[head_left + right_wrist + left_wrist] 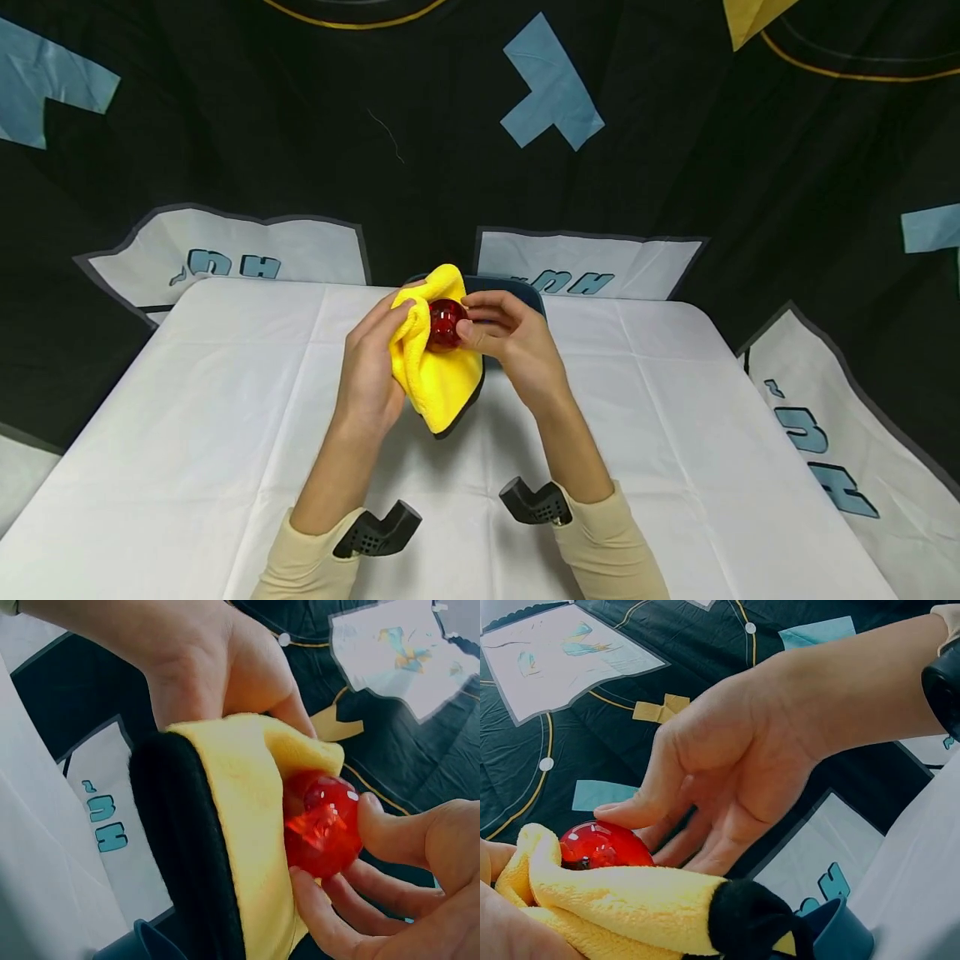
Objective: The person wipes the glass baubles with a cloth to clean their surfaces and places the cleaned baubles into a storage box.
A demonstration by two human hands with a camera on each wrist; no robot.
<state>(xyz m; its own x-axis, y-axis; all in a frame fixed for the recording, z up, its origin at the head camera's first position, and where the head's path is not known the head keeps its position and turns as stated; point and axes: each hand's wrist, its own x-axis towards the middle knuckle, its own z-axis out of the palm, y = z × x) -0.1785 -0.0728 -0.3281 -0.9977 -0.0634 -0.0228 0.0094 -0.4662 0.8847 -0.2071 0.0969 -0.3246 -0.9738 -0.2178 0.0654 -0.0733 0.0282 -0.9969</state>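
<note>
My left hand (370,362) grips a yellow cloth (444,392) with a black backing, raised over the white table. A glossy, see-through red ball (446,323) sits against the yellow side of the cloth. From the other side, my right hand (517,342) pinches the ball between thumb and fingers. In the right wrist view the red ball (326,825) shows bright reflections, and the cloth (247,825) wraps its far side. The left wrist view shows the right thumb on top of the ball (604,846), whose lower part the cloth hides.
A dark blue container (510,287) stands at the back of the white table (225,433), partly hidden by the hands and cloth. Behind the table hangs a black patterned cloth (420,200) with white and light blue patches. Black wrist devices (378,531) sit on both sleeves.
</note>
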